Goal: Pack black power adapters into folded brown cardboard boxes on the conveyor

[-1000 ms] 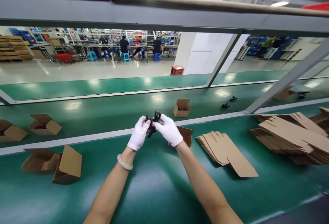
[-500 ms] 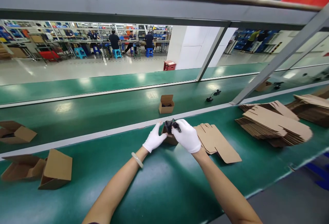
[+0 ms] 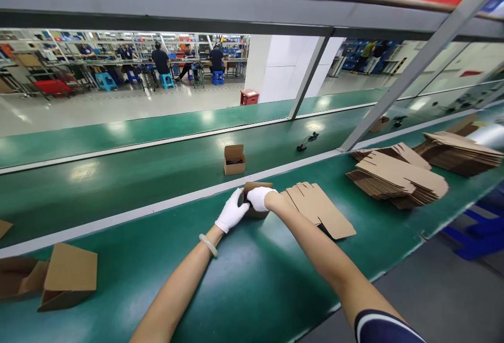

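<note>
An open cardboard box stands on the green worktop before me, its back flap raised. My left hand, in a white glove, grips the left side of this box with thumb and fingers. My right hand, also gloved in white, reaches down into the box opening with its fingers curled. A black corded device was in those fingers a moment ago; now only a dark bit shows by the fingertips, the rest hidden by the hand and box. To the right of the box lie flat cardboard blanks.
On the conveyor belt behind the white rail are an open box with black cable inside and a black corded device. Folded boxes stand at left; stacks of cardboard blanks lie at right. A slanted metal post rises there.
My right hand has moved down and left into the box, taking the black corded device from above the opening to inside. My left hand stays on the box. The view has shifted right.
</note>
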Demonstrator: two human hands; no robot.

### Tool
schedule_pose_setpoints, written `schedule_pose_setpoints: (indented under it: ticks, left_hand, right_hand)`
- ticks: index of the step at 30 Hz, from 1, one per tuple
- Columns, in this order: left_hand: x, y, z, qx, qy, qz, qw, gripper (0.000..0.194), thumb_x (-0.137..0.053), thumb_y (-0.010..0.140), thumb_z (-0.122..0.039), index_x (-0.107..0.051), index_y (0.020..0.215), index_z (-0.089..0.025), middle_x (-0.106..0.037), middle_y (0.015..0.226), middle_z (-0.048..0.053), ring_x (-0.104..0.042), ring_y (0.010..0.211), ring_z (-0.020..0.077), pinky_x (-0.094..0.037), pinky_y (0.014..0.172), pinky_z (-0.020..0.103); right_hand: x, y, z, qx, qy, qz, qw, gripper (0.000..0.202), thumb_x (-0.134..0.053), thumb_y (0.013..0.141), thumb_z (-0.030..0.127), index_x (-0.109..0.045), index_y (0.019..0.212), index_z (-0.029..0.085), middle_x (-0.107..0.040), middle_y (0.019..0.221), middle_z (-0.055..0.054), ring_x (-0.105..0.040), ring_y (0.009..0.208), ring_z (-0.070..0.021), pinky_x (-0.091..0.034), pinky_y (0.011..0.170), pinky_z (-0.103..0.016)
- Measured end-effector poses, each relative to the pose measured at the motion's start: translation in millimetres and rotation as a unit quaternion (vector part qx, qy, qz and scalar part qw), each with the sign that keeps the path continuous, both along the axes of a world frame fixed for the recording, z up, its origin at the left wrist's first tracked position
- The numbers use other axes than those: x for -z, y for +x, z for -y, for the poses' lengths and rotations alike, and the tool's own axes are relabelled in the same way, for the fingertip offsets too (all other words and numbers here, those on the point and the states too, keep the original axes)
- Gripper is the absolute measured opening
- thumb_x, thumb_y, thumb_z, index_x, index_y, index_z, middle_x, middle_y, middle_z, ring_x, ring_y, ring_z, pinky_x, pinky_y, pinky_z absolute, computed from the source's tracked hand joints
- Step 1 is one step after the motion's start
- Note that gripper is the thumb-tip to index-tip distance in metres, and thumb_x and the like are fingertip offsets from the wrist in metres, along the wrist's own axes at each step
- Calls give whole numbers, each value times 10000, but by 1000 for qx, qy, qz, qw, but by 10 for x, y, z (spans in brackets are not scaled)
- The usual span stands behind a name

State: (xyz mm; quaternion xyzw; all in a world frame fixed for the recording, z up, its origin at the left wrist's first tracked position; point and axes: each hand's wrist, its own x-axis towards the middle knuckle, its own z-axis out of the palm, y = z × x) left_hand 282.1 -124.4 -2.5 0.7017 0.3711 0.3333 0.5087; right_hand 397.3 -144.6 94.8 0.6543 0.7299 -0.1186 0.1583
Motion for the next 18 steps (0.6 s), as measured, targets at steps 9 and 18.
schedule_pose_setpoints:
  ticks: [9,18]
  left_hand:
    - [-43,164,41,-89,3,-43,995,330,-500,735,-137,-562,1055,-188,-639,1085,80,-571,1051,234,-418,950,397]
    - [104,129,78,-97,8,-30,995,349,-478,803,-272,-523,1130,-157,-602,1149,108,-526,1119,253,-381,994,412]
  right_hand:
    - [-120,182,396,-68,82,-42,993,313,-411,850,189,-612,1087,151,-625,1086,-122,-618,936,-225,-451,788,-310]
    - [-76,12,200,-46,-20,-96,994,359,-479,823,454,-684,922,176,-695,851,-71,-635,795,-196,-441,713,-275]
